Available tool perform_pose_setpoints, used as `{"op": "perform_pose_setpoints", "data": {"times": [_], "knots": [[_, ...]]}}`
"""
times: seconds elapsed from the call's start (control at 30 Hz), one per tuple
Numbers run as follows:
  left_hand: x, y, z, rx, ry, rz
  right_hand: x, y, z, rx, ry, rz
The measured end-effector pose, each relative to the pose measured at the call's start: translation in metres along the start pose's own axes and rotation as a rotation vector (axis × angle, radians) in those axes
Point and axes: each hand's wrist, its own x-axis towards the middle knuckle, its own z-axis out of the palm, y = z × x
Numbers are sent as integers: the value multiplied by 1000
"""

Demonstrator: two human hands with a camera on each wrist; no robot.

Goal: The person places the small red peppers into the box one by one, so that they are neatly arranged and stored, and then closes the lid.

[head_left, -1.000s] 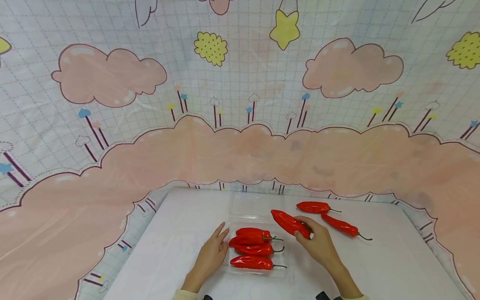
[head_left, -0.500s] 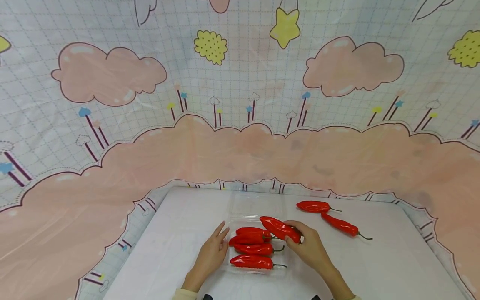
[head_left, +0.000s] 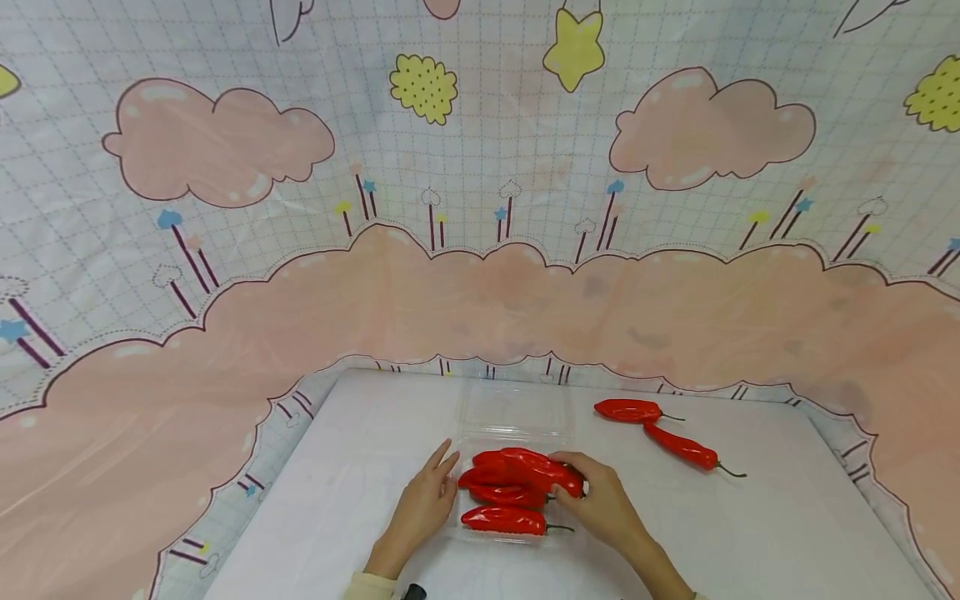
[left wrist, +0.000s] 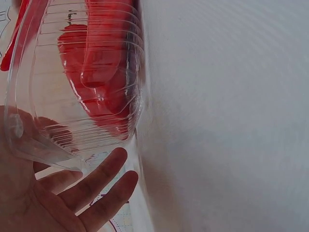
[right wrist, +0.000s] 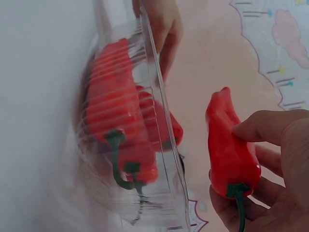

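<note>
My right hand [head_left: 609,507] grips a red chili pepper [right wrist: 227,145] near its stem end, thumb on one side and fingers round the other. In the head view this pepper hangs over several red peppers [head_left: 504,520] lying in a clear plastic box [right wrist: 161,104], and hides part of them. The right wrist view shows it apart from the box wall, its green stem toward the hand. My left hand [head_left: 422,510] rests at the left side of the box. In the left wrist view its fingers [left wrist: 91,191] are extended around the box corner, pinching nothing visible.
The box's clear lid [head_left: 513,408] lies folded back behind it. Two loose red peppers, one farther back [head_left: 627,410] and one nearer [head_left: 682,447], lie at the right on the white table [head_left: 750,533]. A patterned curtain [head_left: 480,308] rises behind the table.
My right hand has moved left and toward me with the pepper, from right of the box to over the peppers inside. My left hand has stayed at the box's side.
</note>
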Motion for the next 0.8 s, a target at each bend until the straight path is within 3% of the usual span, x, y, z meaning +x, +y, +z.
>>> {"op": "perform_pose_setpoints", "data": {"times": [0.3,0.8], "knots": [[1,0,1,3,-8,-8,-1,2,7,-30,-93,-91],[0,0,2,23,-13,-18,3,-1,22,-44,-190,-94]]}}
